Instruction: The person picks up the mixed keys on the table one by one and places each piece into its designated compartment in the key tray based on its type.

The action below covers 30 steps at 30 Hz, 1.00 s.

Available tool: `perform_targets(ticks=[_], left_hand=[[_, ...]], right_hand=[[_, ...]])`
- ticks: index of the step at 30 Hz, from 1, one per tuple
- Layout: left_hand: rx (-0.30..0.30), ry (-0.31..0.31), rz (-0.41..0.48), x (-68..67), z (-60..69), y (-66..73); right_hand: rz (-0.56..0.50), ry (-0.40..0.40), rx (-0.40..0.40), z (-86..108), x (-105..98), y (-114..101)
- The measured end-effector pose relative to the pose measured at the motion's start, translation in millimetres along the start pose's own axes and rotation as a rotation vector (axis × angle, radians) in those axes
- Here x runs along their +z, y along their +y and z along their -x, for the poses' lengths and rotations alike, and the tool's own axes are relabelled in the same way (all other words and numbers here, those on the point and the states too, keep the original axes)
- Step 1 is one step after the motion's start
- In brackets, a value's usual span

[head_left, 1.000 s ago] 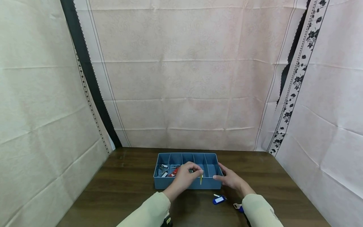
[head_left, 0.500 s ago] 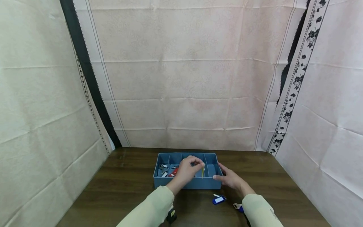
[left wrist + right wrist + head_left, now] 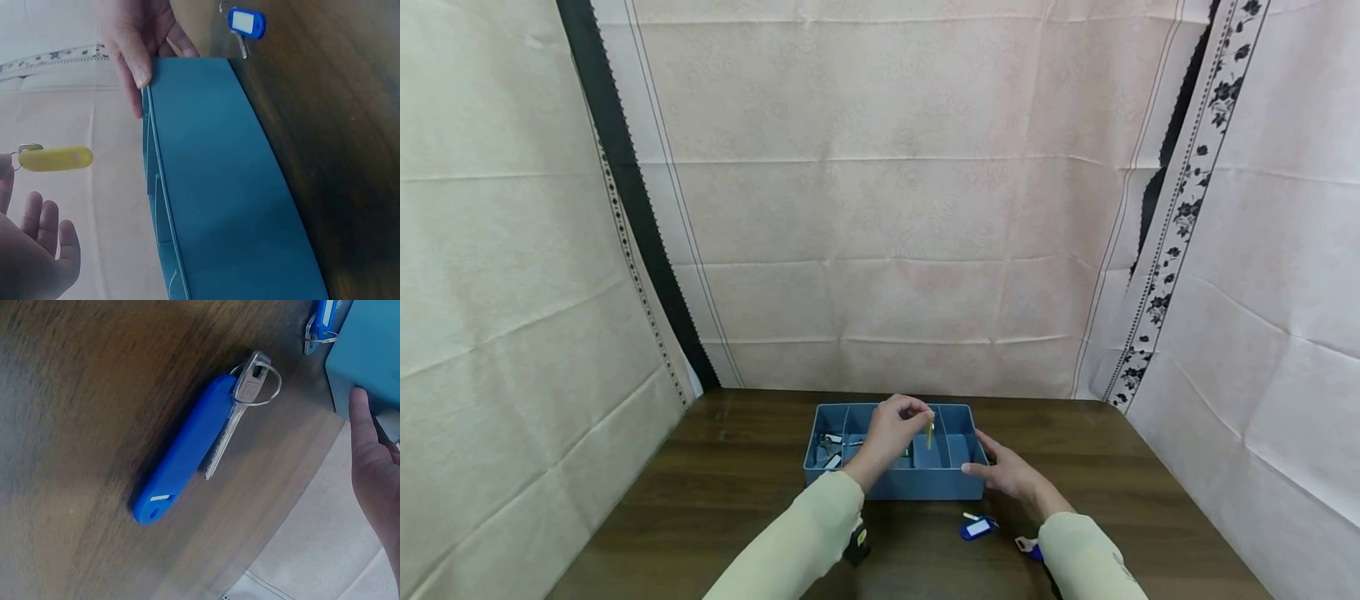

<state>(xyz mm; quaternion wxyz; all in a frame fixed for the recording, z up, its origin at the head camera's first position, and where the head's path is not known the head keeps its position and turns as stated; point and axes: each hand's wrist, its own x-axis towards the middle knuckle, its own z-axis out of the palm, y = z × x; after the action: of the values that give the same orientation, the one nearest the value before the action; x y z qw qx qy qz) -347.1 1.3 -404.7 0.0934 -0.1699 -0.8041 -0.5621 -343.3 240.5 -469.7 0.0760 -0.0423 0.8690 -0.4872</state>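
My left hand is over the blue divided box, above its middle compartments. It pinches a key ring at the fingertips, from which a yellow key tag hangs; a bit of metal shows beside it. My right hand holds the right end of the box, thumb on the front corner and fingers along the side. Keys with tags lie in the leftmost compartment. The left hand and forearm partly hide the compartments beside it. Two compartments at the right show bare bottoms.
On the brown table, a blue key tag with a key lies in front of the box. Another blue key tag with its key lies near the right wrist. Light cloth hangs behind and at both sides.
My left hand has lifted and moved farther back over the box, carrying the yellow key tag from the front rim to above the compartments. The right hand stays on the box.
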Motion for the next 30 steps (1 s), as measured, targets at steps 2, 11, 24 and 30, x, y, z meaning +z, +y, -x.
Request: perform_targets(ticks=[2, 11, 24, 30], left_hand=[[-0.004, 0.016, 0.012, -0.3, -4.2, -1.0], [-0.042, 0.049, 0.04, 3.8, -21.8, -9.8], [-0.065, 0.119, 0.031, 15.6, -43.3, -21.6], [-0.073, 0.136, -0.023, 24.2, -46.4, -25.8]], right_hand=[[-0.003, -0.001, 0.007, 0.3, 0, 0], [-0.005, 0.0, 0.01, 0.5, 0, 1], [-0.019, 0.011, 0.023, 0.0, 0, 1], [-0.035, 0.002, 0.018, 0.4, 0, -1]])
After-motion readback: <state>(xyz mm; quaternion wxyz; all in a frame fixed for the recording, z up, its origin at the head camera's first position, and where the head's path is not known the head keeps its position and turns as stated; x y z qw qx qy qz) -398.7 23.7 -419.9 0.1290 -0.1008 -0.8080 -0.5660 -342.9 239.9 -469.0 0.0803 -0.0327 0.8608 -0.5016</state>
